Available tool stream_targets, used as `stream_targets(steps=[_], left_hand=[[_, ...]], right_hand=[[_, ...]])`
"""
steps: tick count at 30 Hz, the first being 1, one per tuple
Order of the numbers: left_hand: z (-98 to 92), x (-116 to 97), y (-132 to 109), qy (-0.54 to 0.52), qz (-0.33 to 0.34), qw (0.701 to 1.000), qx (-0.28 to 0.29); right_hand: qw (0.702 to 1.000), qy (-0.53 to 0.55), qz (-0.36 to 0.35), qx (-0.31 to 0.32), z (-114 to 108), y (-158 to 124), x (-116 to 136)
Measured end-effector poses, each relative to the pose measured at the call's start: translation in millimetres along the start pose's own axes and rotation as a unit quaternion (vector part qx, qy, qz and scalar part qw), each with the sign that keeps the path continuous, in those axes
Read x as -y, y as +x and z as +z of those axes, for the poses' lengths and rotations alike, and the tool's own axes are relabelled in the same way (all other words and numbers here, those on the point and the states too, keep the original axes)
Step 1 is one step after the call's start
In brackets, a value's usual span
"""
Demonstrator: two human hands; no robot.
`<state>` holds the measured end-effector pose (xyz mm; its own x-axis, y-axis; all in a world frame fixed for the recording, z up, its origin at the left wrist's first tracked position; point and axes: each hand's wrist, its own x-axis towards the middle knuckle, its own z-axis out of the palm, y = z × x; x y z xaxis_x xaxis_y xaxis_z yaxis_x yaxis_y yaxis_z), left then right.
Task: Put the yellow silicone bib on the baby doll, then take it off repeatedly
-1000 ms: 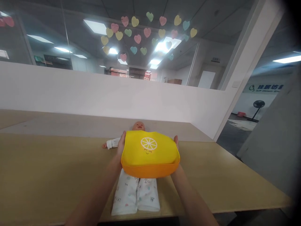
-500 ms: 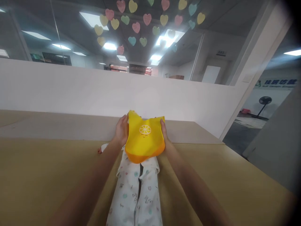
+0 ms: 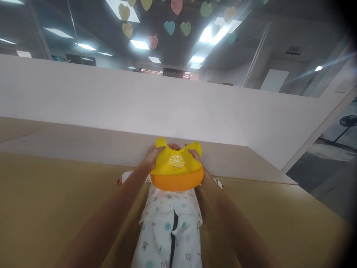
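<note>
A yellow bib (image 3: 181, 162) with an orange pocket and a lemon-slice face spans the space between my hands. My left hand (image 3: 153, 155) grips its upper left side, thumb on the front. On the upper right side, my right hand (image 3: 197, 158) is closed on it the same way. Beneath the bib lies a doll in white patterned clothes (image 3: 158, 227), face up. Part of the doll's head (image 3: 174, 146) shows through the bib's neck opening; its chest is hidden. The doll's small hands stick out at both sides.
The doll lies on a wooden table (image 3: 55, 201). A greyish board (image 3: 83, 143) runs along the back, against a white partition (image 3: 139, 100) with glass above. At the far right stands a black fan (image 3: 348, 121) beyond the table's edge.
The bib has come down flatter over the doll's upper body, its pocket facing me. Both thumbs now lie across its front. The doll's head and right-side arm have come into view.
</note>
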<state>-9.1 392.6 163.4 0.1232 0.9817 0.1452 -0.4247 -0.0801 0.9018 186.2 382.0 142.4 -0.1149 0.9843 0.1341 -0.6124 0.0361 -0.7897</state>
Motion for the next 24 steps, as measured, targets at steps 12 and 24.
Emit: stream_targets(steps=[12,24], left_hand=[[-37.0,42.3,23.2,0.064,-0.053,0.996,-0.029],[-57.0,55.6,22.6,0.02,-0.114,0.993,0.023]], right_hand=[[0.997,-0.022,0.075,-0.012,-55.3,-2.8,-24.2],[0.985,-0.014,0.171,0.028,-71.6,5.1,-30.2]])
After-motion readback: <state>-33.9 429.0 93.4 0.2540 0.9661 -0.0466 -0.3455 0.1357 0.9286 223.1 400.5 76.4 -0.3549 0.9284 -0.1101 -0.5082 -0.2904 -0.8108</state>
